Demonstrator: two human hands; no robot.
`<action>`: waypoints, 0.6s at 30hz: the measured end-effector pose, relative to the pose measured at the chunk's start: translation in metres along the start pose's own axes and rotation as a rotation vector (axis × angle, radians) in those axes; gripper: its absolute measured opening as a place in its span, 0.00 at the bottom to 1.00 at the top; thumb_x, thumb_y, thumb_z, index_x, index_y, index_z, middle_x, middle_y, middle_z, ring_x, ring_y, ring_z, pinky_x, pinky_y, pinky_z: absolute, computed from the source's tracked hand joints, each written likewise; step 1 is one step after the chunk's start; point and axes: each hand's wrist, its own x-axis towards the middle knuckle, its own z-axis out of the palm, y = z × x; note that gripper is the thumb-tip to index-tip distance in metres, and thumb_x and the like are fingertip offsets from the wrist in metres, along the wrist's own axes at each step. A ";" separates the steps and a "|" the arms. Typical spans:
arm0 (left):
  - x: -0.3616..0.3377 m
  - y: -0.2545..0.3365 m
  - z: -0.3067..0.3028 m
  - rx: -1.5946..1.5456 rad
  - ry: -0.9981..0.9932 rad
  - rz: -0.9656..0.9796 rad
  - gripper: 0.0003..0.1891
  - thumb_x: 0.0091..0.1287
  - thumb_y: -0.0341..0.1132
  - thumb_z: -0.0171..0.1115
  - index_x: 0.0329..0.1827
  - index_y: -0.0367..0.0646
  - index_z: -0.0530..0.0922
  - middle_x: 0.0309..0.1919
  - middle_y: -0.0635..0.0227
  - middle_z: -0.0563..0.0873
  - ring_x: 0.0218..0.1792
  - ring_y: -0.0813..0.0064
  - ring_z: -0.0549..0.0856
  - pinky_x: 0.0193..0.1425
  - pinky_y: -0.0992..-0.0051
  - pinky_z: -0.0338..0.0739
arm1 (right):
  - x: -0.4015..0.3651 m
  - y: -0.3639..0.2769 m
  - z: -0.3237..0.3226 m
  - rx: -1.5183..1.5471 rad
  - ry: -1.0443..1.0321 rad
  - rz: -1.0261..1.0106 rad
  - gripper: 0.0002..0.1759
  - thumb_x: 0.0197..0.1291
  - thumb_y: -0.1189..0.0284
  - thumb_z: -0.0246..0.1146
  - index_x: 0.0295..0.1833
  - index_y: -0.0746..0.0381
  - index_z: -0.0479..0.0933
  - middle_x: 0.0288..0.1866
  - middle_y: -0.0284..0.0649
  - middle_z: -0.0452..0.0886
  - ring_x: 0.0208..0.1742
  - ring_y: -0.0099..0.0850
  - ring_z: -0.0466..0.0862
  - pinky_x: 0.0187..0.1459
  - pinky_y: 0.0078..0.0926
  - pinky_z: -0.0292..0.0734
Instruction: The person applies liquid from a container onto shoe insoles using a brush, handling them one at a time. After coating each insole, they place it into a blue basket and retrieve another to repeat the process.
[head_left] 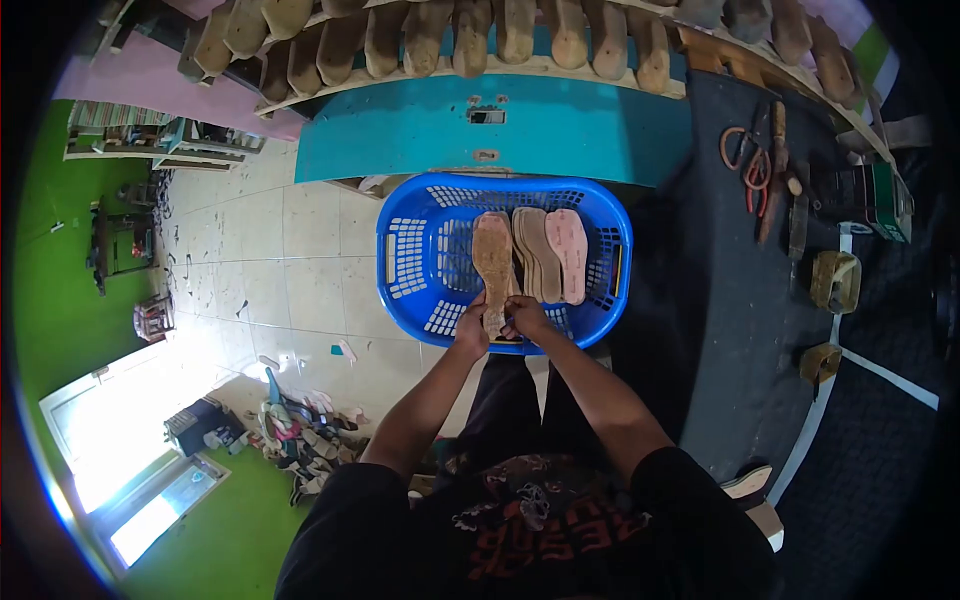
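A brown, speckled shoe insole (491, 262) is held by its narrow end over a blue plastic basket (394, 322). My left hand (473, 324) is closed on the insole's left edge. On the other side my right hand (526, 316) has its fingers closed at the same end; some fingertips are hidden. Part of a pink surface shows behind the insole's wide end. To the right, inside the basket, several tan insoles (541, 262) stand leaning in an overlapping row. Beside them is a pink insole (568, 252) with faint markings.
Wooden shoe lasts (515, 35) line the racks above a turquoise panel (400, 130). Scissors (735, 148), red-handled pliers (757, 182) and a hammer (793, 185) lie on the dark table (735, 330) at right. A pile of footwear (310, 440) sits on the floor at lower left.
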 end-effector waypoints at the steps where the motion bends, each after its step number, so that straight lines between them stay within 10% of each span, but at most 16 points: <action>1: 0.009 -0.001 -0.005 0.007 0.013 0.015 0.25 0.79 0.29 0.41 0.77 0.43 0.71 0.63 0.60 0.85 0.58 0.62 0.86 0.64 0.63 0.79 | 0.008 0.000 -0.001 -0.003 0.003 -0.008 0.14 0.82 0.68 0.53 0.49 0.66 0.80 0.31 0.41 0.83 0.24 0.32 0.88 0.23 0.28 0.84; 9: 0.078 -0.021 -0.041 0.222 0.060 0.112 0.27 0.78 0.31 0.46 0.81 0.43 0.68 0.67 0.60 0.82 0.60 0.66 0.84 0.64 0.66 0.78 | 0.064 0.003 -0.010 -0.027 0.014 0.002 0.10 0.77 0.70 0.58 0.50 0.65 0.80 0.35 0.40 0.84 0.29 0.32 0.88 0.29 0.30 0.85; 12: 0.075 0.001 -0.005 0.527 0.345 -0.162 0.28 0.78 0.32 0.51 0.81 0.45 0.68 0.69 0.60 0.79 0.61 0.67 0.83 0.64 0.65 0.78 | 0.082 0.016 -0.019 0.028 -0.031 0.042 0.08 0.74 0.73 0.60 0.52 0.63 0.80 0.38 0.38 0.85 0.33 0.29 0.87 0.32 0.24 0.82; 16: 0.106 -0.028 -0.032 0.634 0.144 -0.023 0.34 0.75 0.36 0.57 0.84 0.47 0.60 0.68 0.55 0.79 0.63 0.64 0.82 0.67 0.60 0.76 | 0.063 0.019 -0.012 0.276 -0.008 -0.272 0.15 0.72 0.71 0.64 0.61 0.60 0.78 0.41 0.34 0.85 0.33 0.24 0.85 0.34 0.19 0.79; 18: 0.107 -0.031 -0.037 0.682 0.158 -0.037 0.37 0.74 0.37 0.59 0.85 0.46 0.57 0.68 0.54 0.79 0.63 0.64 0.82 0.67 0.64 0.76 | 0.050 0.017 -0.021 0.309 0.001 -0.059 0.19 0.69 0.72 0.67 0.64 0.62 0.79 0.36 0.34 0.84 0.29 0.22 0.81 0.29 0.21 0.76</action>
